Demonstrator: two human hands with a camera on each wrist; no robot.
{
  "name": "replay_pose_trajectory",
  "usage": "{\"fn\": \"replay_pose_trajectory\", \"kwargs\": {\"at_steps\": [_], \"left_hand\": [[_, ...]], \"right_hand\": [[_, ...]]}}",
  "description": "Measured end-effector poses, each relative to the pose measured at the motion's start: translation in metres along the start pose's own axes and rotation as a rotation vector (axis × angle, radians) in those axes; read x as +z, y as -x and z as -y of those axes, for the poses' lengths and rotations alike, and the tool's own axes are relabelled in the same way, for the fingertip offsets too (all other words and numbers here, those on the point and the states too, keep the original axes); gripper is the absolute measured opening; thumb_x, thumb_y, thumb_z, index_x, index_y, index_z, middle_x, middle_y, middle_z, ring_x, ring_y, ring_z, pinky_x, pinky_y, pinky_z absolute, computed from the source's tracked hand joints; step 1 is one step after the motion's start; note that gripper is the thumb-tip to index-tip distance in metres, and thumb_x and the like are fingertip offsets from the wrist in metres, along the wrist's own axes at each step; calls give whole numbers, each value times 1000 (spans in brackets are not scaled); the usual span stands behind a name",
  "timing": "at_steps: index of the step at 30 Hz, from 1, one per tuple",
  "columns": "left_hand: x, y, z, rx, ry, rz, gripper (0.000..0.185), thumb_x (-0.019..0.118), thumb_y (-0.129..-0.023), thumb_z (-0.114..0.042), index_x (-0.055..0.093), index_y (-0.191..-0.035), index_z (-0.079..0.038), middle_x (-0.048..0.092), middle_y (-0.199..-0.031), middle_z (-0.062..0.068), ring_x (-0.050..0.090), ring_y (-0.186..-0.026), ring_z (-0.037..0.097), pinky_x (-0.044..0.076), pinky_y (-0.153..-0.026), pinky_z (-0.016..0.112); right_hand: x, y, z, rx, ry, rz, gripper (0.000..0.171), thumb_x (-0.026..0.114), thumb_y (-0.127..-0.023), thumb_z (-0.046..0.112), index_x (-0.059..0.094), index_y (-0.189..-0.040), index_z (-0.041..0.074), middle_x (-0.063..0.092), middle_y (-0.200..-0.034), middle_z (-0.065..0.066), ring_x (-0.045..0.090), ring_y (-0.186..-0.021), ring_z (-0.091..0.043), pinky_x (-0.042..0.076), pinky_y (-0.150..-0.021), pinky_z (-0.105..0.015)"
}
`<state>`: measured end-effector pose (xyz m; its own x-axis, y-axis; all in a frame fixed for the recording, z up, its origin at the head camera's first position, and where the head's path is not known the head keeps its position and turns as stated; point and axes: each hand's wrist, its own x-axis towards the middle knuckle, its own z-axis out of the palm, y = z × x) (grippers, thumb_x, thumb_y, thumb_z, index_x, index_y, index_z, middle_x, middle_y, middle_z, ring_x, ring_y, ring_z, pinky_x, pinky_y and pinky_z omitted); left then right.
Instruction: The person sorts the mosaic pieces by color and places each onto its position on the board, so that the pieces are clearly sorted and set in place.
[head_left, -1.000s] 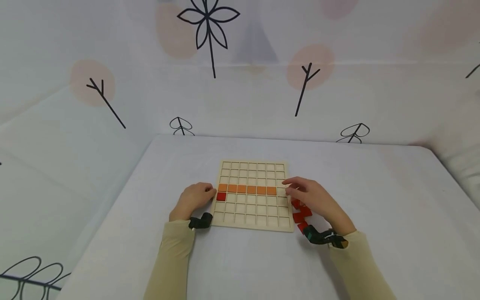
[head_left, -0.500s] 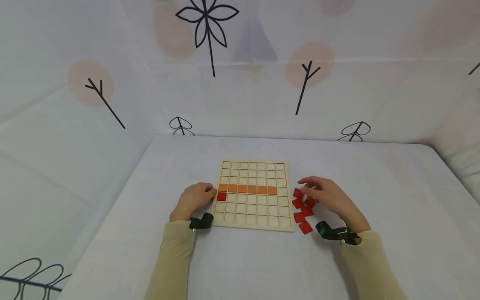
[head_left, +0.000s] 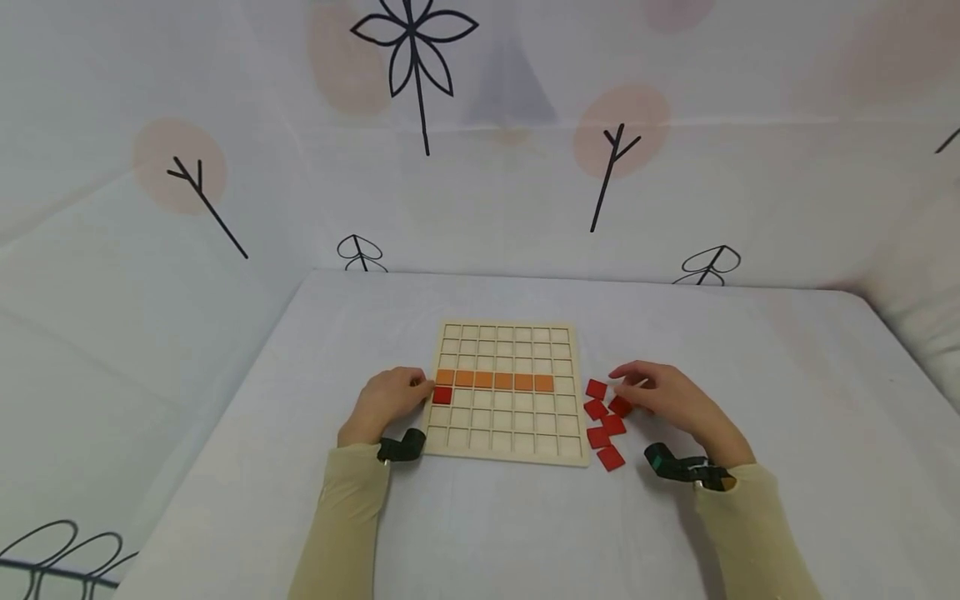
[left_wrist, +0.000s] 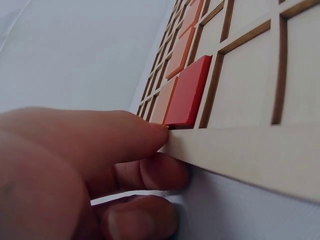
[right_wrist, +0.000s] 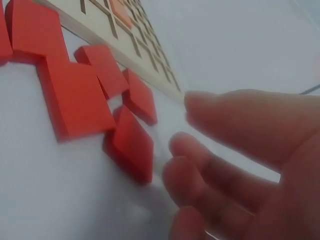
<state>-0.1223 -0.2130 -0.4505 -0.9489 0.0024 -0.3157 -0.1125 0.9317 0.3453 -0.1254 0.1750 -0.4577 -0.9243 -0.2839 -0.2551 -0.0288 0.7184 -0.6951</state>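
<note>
My right hand [head_left: 663, 396], fingers loosely curled and holding nothing, is hovering just right of the loose red square tiles [head_left: 603, 421]; my left hand [head_left: 386, 398] is pressing the wooden grid board's [head_left: 510, 450] left edge.

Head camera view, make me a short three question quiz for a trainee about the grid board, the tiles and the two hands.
1. True or false: the left hand rests against the left edge of the wooden grid board.
2. How many orange tiles sit in a row on the board? A) four B) six C) eight
3. Fill in: the loose red tiles lie on the table to the ____ of the board, by the right hand.

Key:
1. True; its fingertips touch the board's edge next to the single red tile set in a cell.
2. B, six.
3. Right.
</note>
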Motion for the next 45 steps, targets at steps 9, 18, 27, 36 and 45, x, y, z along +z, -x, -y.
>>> {"fn": "replay_pose_trajectory", "kwargs": {"at_steps": [9, 18, 27, 36, 45], "left_hand": [[1, 0, 0, -14, -6, -1, 24, 52, -90, -36, 60, -79, -16, 53, -71, 0, 48, -70, 17, 34, -60, 29], [0, -1, 1, -7, -13, -10, 25, 51, -89, -36, 59, -77, -15, 53, -71, 1, 47, -69, 17, 34, -60, 29], [0, 0, 0, -8, -12, -9, 24, 52, -90, -36, 60, -79, -15, 53, -72, 1, 48, -71, 17, 34, -61, 30], [-1, 0, -1, -21, -17, 5, 24, 52, -90, -36, 60, -80, -16, 54, -72, 1, 48, -71, 17, 35, -61, 29], [-4, 4, -3, -10, -16, -7, 25, 52, -90, -35, 60, -78, -15, 53, -71, 1, 48, -70, 17, 34, -59, 29]], "right_hand": [[-3, 3, -6, 18, 20, 36, 44, 66, -81, 32, 56, -118, 9, 59, -102, -8, 52, -90, -21, 45, -69, -28], [-5, 5, -9, -8, 52, 66, 45, 67, -80, 30, 56, -119, 11, 57, -105, -8, 51, -95, -22, 47, -74, -32], [-4, 8, -8, -2, 64, 87, 42, 70, -78, 24, 58, -118, 15, 55, -101, -6, 49, -93, -22, 45, -71, -31], [-1, 6, -6, 12, 93, 85, 34, 68, -79, 18, 60, -111, 14, 54, -97, -6, 48, -91, -22, 44, -70, -31], [2, 3, -6, 26, 112, 72, 31, 69, -78, 19, 58, -106, 11, 55, -96, -6, 49, -89, -23, 45, -70, -34]]}}
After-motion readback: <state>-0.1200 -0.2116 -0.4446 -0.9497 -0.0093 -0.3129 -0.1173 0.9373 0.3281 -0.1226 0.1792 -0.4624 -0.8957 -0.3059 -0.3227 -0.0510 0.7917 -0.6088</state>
